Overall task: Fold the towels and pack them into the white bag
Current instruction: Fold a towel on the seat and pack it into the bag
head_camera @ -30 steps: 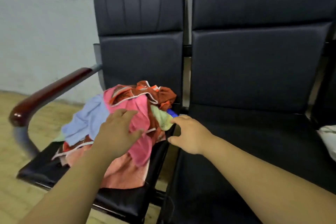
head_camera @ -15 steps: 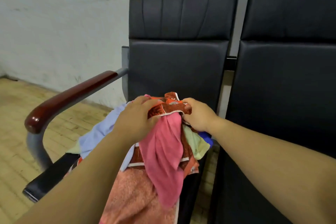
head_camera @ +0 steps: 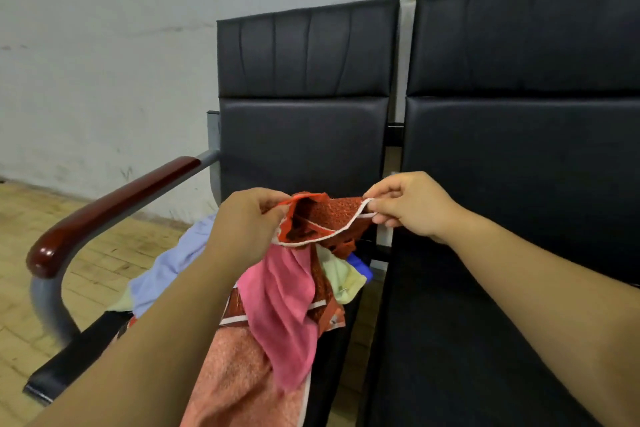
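Observation:
A pile of towels lies on the left black seat. I hold up a rust-red towel with white trim [head_camera: 323, 218] above the pile. My left hand [head_camera: 247, 222] grips its left edge and my right hand [head_camera: 407, 206] pinches its white-trimmed right corner. A pink towel [head_camera: 284, 305] hangs below the red one, draped over the pile. A salmon towel [head_camera: 239, 378], a light blue towel [head_camera: 173, 270] and a pale yellow-green towel [head_camera: 341, 276] lie underneath. The white bag is out of view.
The left seat has a dark red wooden armrest [head_camera: 104, 208] on a grey metal frame. The black seat on the right [head_camera: 467, 340] adjoins it. A pale wall and a wooden floor [head_camera: 34, 218] lie to the left.
Both hands took hold of the rust-red towel on top of the pile, lifted it and spread it apart. The pink towel slid down and hangs lower. My view shifted left.

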`<action>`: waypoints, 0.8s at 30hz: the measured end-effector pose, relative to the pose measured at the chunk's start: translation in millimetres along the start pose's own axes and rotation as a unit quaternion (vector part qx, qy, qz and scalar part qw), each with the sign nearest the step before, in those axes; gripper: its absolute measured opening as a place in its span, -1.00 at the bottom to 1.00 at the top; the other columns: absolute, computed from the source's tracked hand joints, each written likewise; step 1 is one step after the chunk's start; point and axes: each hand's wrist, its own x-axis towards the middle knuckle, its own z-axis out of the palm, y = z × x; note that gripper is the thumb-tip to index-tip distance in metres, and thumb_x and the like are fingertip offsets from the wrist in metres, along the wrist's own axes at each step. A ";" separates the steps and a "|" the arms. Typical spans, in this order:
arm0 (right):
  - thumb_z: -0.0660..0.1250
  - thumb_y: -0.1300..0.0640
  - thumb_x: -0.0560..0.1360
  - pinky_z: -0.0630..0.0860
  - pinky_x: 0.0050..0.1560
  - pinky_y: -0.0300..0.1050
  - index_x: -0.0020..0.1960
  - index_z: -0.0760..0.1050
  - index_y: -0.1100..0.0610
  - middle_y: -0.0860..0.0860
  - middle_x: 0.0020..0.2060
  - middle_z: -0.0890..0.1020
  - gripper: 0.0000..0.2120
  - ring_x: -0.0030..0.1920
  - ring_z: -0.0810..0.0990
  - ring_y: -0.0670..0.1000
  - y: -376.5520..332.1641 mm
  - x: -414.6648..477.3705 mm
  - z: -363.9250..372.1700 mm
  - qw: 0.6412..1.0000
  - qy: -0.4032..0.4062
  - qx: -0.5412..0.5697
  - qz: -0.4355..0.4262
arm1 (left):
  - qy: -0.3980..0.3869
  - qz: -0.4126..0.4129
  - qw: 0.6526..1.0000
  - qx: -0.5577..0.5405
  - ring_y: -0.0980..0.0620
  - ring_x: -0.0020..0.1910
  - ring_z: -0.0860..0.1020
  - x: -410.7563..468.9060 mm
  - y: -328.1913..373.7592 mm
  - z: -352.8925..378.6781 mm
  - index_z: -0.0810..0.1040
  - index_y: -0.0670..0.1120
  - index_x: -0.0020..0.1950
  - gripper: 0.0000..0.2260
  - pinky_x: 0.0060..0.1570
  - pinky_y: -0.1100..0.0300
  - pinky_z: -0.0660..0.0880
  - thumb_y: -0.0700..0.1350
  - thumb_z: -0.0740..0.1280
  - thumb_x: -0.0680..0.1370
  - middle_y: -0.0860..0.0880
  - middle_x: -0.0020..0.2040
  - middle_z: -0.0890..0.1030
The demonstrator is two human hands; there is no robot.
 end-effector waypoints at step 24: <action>0.49 0.34 0.42 0.61 -0.10 -0.21 0.04 0.70 0.07 0.09 -0.04 0.74 -0.74 -0.12 0.71 -0.08 195.7 -325.8 -183.9 0.935 -0.115 -0.075 0.327 | -0.546 0.040 0.831 -0.097 0.03 -0.03 0.69 -211.2 147.3 212.6 0.59 0.14 0.19 -0.77 0.08 0.10 0.62 -0.12 0.43 0.58 -0.02 -0.01 0.71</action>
